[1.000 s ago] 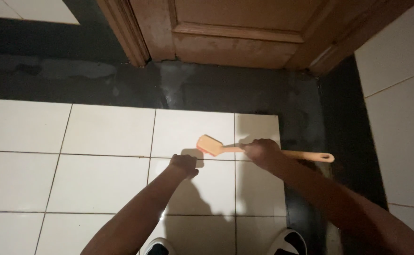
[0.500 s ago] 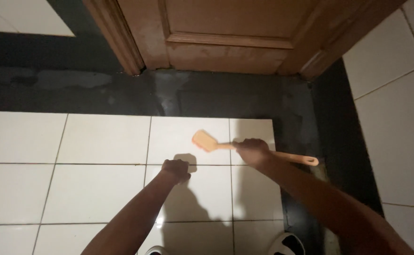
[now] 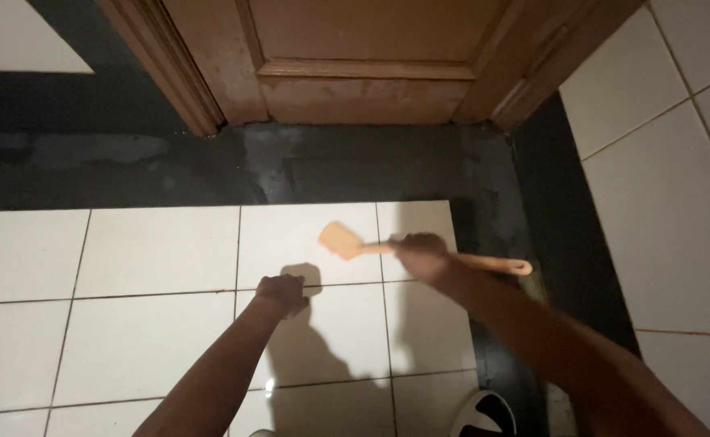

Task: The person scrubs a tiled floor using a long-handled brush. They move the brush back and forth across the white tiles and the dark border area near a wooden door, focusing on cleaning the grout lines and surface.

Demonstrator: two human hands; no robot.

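My right hand (image 3: 424, 254) grips the middle of an orange long-handled brush (image 3: 341, 240), whose flat head points left over the white floor tiles (image 3: 161, 251) and whose looped handle end sticks out to the right. My left hand (image 3: 284, 291) is curled into a fist with nothing visible in it, hovering above the tiles just left of and below the brush head. Both forearms reach in from the bottom of the head view.
A brown wooden door (image 3: 363, 57) in its frame closes off the top. A dark grey floor strip (image 3: 112, 166) runs before it and down the right side. White wall tiles (image 3: 671, 170) stand at the right. A shoe tip (image 3: 484, 413) shows at the bottom.
The view has tilted slightly, so door and floor sit lower in frame. My right hand with the brush and my left fist have kept nearly the same pose over the tiles.
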